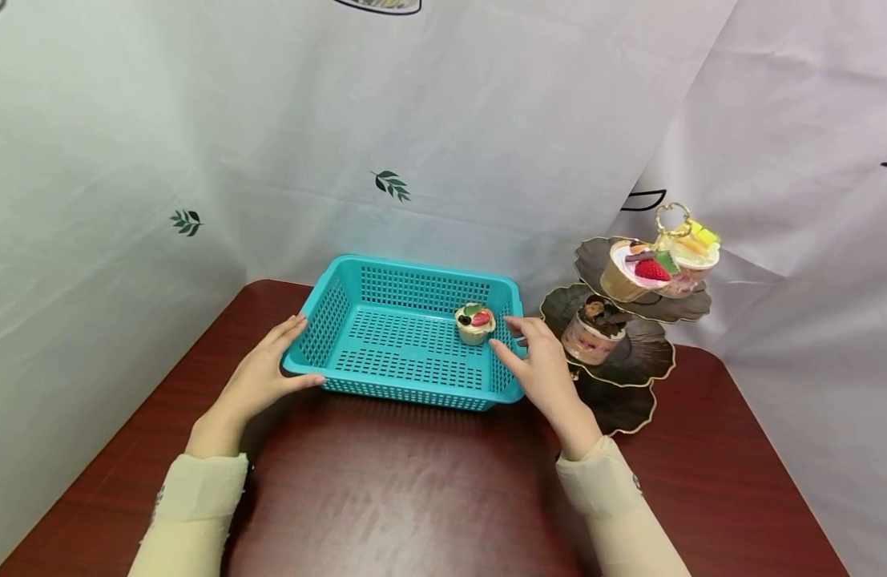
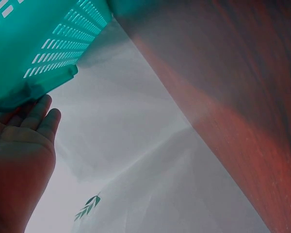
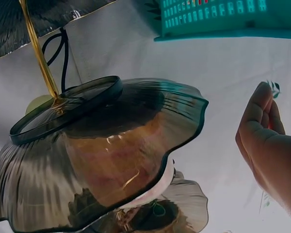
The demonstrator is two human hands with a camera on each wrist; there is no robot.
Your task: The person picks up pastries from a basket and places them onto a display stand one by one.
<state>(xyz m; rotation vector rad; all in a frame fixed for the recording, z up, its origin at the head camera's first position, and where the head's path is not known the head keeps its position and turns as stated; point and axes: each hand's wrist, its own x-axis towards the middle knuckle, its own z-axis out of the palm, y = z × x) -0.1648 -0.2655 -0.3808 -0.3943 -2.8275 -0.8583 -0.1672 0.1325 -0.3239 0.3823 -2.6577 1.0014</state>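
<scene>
A turquoise plastic basket (image 1: 407,387) with slotted walls sits at the back of the table. My left hand (image 1: 259,373) is at its front left corner, fingers along the left rim and thumb by the front rim. In the left wrist view, the fingertips of the left hand (image 2: 26,128) meet the underside of the basket's rim (image 2: 63,80). One small fruit-topped cupcake (image 1: 474,324) stands inside, toward the right end. Beside the right rim is my right hand (image 1: 544,365), thumb and fingers spread and holding nothing; a gap separates it from the basket in the right wrist view.
A tiered stand (image 1: 641,353) with dark, gold-edged plates stands close to the right forearm. Its top tier bears a strawberry cupcake (image 1: 634,271) and a yellow-topped dessert cup (image 1: 691,256); a chocolate-topped dessert cup (image 1: 593,332) sits below. A white curtain (image 1: 443,120) hangs behind the table (image 1: 407,489).
</scene>
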